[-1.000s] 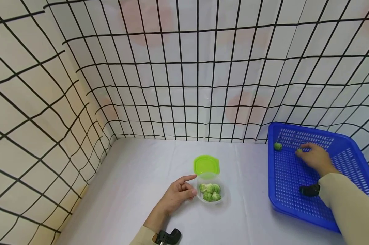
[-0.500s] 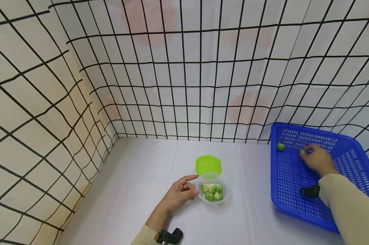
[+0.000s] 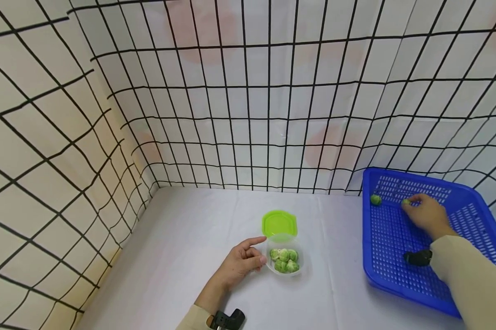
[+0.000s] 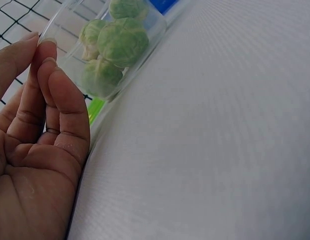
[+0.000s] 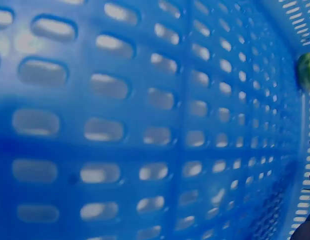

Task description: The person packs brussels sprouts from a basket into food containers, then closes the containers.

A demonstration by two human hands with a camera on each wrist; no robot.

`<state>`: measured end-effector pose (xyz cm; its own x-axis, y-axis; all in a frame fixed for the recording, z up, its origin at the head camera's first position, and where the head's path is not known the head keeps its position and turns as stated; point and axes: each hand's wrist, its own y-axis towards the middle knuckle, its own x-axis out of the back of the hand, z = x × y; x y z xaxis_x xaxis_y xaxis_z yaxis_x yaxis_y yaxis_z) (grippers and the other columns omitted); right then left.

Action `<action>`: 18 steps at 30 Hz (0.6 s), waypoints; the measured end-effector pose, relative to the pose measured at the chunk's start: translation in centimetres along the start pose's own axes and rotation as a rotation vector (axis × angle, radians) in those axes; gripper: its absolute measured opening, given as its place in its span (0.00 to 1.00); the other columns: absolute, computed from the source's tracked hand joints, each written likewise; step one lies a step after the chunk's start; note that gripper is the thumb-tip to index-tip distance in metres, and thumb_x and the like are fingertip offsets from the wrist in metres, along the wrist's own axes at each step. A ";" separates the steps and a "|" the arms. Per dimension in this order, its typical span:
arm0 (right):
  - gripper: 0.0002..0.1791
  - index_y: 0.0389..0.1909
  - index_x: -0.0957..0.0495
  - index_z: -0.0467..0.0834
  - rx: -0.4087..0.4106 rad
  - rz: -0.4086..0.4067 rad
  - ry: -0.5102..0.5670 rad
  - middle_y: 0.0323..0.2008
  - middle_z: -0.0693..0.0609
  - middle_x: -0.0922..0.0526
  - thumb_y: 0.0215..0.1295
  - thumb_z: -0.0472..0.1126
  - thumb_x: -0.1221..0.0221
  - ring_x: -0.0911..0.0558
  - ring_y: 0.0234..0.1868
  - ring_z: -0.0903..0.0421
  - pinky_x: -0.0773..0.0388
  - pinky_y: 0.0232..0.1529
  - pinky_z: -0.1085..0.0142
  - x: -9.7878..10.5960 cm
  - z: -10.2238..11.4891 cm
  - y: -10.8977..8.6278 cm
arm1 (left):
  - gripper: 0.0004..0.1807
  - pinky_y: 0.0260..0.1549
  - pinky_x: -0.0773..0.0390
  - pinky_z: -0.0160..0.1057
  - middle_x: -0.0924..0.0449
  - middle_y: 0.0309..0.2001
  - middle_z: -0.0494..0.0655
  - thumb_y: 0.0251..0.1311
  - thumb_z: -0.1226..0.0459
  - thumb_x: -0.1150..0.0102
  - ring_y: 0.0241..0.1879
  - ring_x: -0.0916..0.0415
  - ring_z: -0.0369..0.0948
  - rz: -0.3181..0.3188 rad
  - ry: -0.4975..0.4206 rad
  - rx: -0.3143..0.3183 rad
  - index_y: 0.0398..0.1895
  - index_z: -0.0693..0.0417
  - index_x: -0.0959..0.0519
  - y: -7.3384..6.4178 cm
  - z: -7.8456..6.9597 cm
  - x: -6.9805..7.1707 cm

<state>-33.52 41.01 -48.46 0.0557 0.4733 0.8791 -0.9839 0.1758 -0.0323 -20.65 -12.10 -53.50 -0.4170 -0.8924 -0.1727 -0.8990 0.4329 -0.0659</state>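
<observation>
Beside a clear plastic container with several Brussels sprouts in it, my left hand holds the rim from the left between thumb and fingertips. The remaining fingers curl in under it, as the left wrist view shows of the same container. Inside the blue basket, my right hand pinches a Brussels sprout, mostly covered by the fingertips. Another sprout lies at the basket's far left corner; the right wrist view catches that sprout at its edge.
A green lid lies flat just behind the container on the white table. Black wire grid panels enclose the table at the back and left. The basket's raised walls surround the right hand.
The right hand's fingers have closed on the sprout in the basket and shifted very slightly. The left hand stays at the container, while the head view has drifted a little.
</observation>
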 end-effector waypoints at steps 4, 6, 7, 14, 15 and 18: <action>0.31 0.61 0.31 0.27 0.031 -0.034 0.024 0.56 0.21 0.27 0.76 0.53 0.51 0.24 0.50 0.27 0.25 0.38 0.43 0.2 0.5 -0.2 | 0.34 0.36 0.22 0.29 0.17 0.34 0.34 0.67 0.68 0.36 0.32 0.24 0.32 -0.003 0.010 -0.003 0.75 0.62 0.35 -0.1 0.0 0.0; 0.31 0.62 0.31 0.28 0.052 -0.048 0.033 0.54 0.23 0.25 0.76 0.53 0.50 0.23 0.48 0.29 0.25 0.36 0.45 0.4 1.1 -0.4 | 0.34 0.36 0.22 0.29 0.17 0.34 0.33 0.67 0.68 0.36 0.31 0.24 0.32 -0.003 0.015 -0.005 0.75 0.62 0.35 -0.1 0.0 0.0; 0.32 0.62 0.31 0.28 0.059 -0.053 0.038 0.53 0.23 0.24 0.76 0.54 0.50 0.22 0.46 0.30 0.25 0.35 0.47 0.5 1.4 -0.5 | 0.34 0.36 0.22 0.29 0.17 0.34 0.33 0.67 0.68 0.36 0.31 0.24 0.32 -0.002 0.015 -0.007 0.75 0.62 0.35 -0.1 0.0 0.0; 0.33 0.66 0.31 0.31 0.083 -0.071 0.054 0.45 0.31 0.23 0.76 0.56 0.50 0.22 0.38 0.41 0.31 0.27 0.61 1.1 3.5 -1.4 | 0.34 0.35 0.23 0.29 0.17 0.34 0.33 0.67 0.68 0.35 0.31 0.24 0.31 0.001 0.028 -0.006 0.75 0.61 0.35 0.0 0.1 0.1; 0.33 0.65 0.31 0.31 0.096 -0.076 0.055 0.44 0.32 0.23 0.76 0.56 0.50 0.23 0.37 0.42 0.31 0.27 0.62 1.2 3.8 -1.5 | 0.34 0.35 0.23 0.29 0.17 0.34 0.33 0.66 0.68 0.35 0.31 0.24 0.32 0.002 0.029 -0.006 0.75 0.61 0.35 0.0 0.1 0.1; 0.33 0.65 0.30 0.32 0.123 -0.083 0.060 0.40 0.36 0.23 0.76 0.57 0.49 0.25 0.33 0.46 0.33 0.26 0.62 1.3 4.6 -1.9 | 0.34 0.35 0.22 0.30 0.17 0.34 0.33 0.67 0.67 0.35 0.31 0.24 0.32 0.000 0.032 -0.011 0.75 0.61 0.35 0.0 0.1 0.1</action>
<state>-32.41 37.28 -45.08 0.1444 0.5130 0.8461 -0.9886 0.1112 0.1013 -20.64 -12.20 -53.62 -0.4212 -0.8959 -0.1416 -0.9003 0.4319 -0.0545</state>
